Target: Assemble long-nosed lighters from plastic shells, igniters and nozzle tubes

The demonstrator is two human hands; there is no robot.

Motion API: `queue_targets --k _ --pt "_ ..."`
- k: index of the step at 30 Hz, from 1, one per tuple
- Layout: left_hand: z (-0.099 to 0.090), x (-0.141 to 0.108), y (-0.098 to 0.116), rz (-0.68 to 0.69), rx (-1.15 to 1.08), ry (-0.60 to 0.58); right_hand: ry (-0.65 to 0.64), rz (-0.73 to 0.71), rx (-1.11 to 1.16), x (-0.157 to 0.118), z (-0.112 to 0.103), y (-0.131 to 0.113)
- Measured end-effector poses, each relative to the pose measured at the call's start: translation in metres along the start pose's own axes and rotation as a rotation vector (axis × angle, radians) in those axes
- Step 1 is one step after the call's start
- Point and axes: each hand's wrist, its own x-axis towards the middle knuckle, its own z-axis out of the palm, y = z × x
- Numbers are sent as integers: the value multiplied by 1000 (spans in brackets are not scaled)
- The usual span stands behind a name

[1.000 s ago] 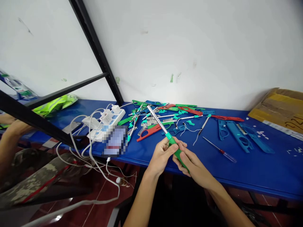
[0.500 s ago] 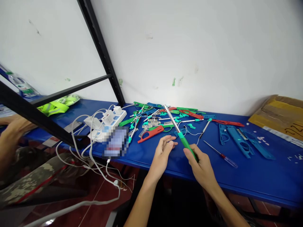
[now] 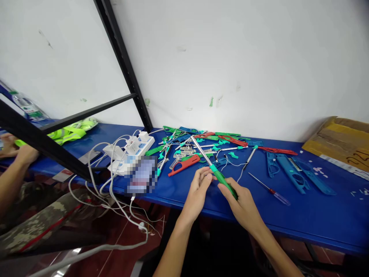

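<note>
In my right hand [image 3: 243, 202] is a long-nosed lighter [image 3: 221, 178], gripped by its green handle. Its silver tube slants up and away to the left, with a teal collar where it meets the handle. My left hand [image 3: 198, 188] is beside the collar, fingers loosely curled and apart. Those fingertips reach the handle's left edge; whether they touch it I cannot tell. Just beyond lies an orange-red handle shell [image 3: 184, 164], among a heap of green and blue shells, metal tubes and teal pieces. A screwdriver [image 3: 278, 196] with a clear purplish handle rests right of my right hand.
Several blue shells [image 3: 292, 173] lie on the blue table [image 3: 325, 219], near a cardboard box [image 3: 337, 142]. Leftward are a blurred-out phone [image 3: 142, 175], a power strip [image 3: 145, 144] with tangled white cables and a black metal frame [image 3: 121, 57]. Another person's hand [image 3: 27, 154] is at far left.
The lighter in my right hand has swung left and lower, bringing its collar to my left fingertips. At far left, the other person's hands have shifted.
</note>
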Motion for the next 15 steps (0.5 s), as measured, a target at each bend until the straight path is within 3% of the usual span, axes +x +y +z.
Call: queue_targets --k 3,10,13,15 --pt "0 0 0 22 1 -28 -25 -25 -2 2 -1 0" --pt "0 -1 1 1 63 -34 52 27 -18 -1 2 -1" --pt "0 -2 3 3 106 -47 80 56 -68 -6 -32 10" --pt "0 -2 4 -3 129 -58 169 128 -133 -8 -82 25"
